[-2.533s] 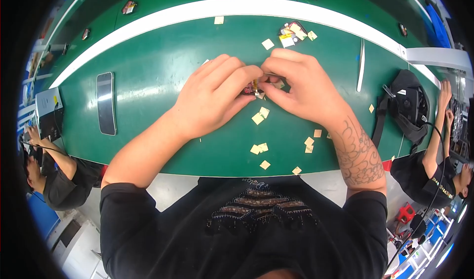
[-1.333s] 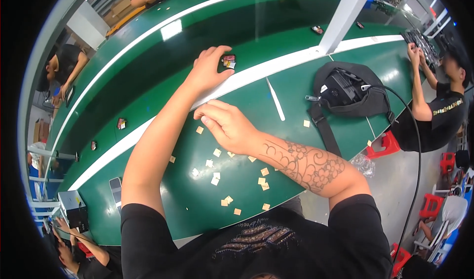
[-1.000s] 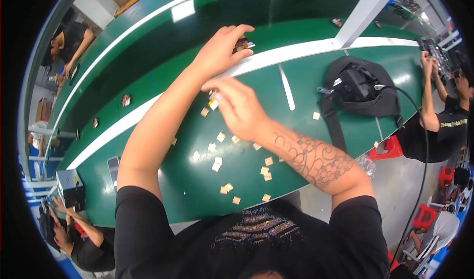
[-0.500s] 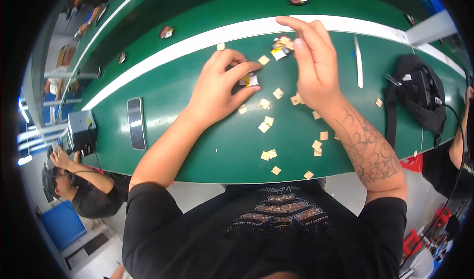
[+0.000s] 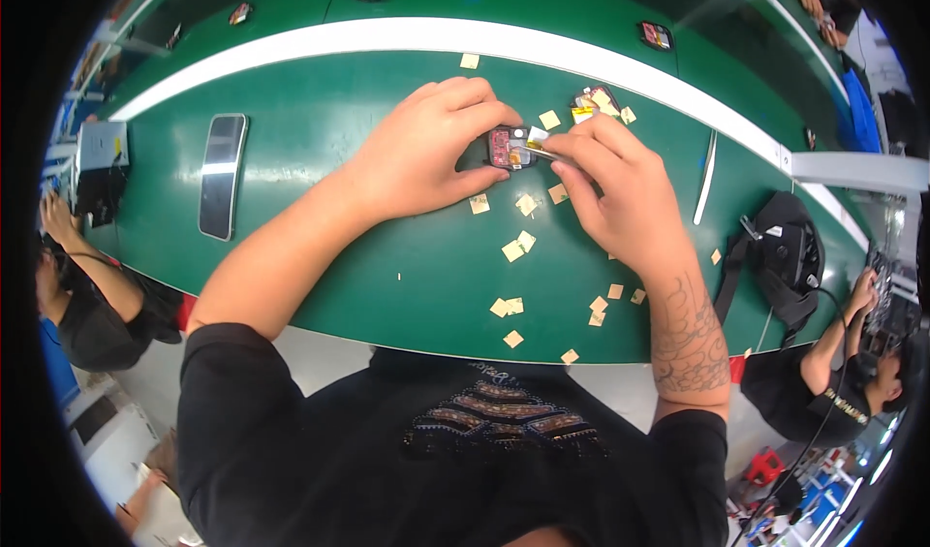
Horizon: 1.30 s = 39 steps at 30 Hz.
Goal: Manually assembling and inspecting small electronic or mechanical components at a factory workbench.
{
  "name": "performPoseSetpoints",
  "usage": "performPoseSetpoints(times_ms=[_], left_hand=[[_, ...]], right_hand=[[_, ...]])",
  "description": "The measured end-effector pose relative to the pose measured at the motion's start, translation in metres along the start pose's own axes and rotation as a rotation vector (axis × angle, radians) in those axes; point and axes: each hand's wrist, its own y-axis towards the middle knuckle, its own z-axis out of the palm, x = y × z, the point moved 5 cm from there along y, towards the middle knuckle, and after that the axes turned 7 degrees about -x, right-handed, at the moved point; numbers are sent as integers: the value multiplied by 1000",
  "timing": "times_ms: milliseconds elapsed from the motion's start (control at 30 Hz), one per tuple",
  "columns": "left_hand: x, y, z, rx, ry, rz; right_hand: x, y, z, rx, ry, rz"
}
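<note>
Steadying a small dark device (image 5: 508, 147) by its edges, with a thin grey tool (image 5: 541, 152) held at it.
Curving the fingers and thumb of the left hand (image 5: 436, 150) around the device, between both hands at the worktop (image 5: 320, 101); pinching the tool closely in the right hand (image 5: 625, 184), angled in from the right; with cream squares (image 5: 513, 250) strewn nearby and a second device (image 5: 581, 114) just beyond the right hand, partly covered by more squares; farther out, with a phone (image 5: 223, 177) to the left, a white stick (image 5: 706, 179) and a black bag (image 5: 787, 256) to the right.
</note>
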Motion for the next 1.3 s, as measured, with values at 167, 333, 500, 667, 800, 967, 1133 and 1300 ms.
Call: performPoseSetpoints(times_ms=[167, 333, 500, 667, 800, 967, 1133, 1300], left_hand=[[-2, 0, 2, 26, -70, -56], [0, -4, 2, 49, -89, -116], [-1, -3, 4, 80, -60, -122], [-4, -5, 4, 87, -37, -109], [-6, -4, 5, 101, -10, -92], [-6, -6, 6, 87, 3, -84], [-7, -5, 5, 101, -10, -84], [-4, -5, 6, 118, -26, -117]], right_hand=[[1, -1, -1, 77, -109, 70], [5, 0, -4, 100, -132, 76], [10, -2, -4, 94, -150, 90], [6, -2, 2, 135, -212, 105], [8, -2, 3, 142, -218, 132], [9, -2, 5, 148, -222, 135], [4, -4, 7, 115, -155, 179], [-7, -5, 9, 87, 43, 290]])
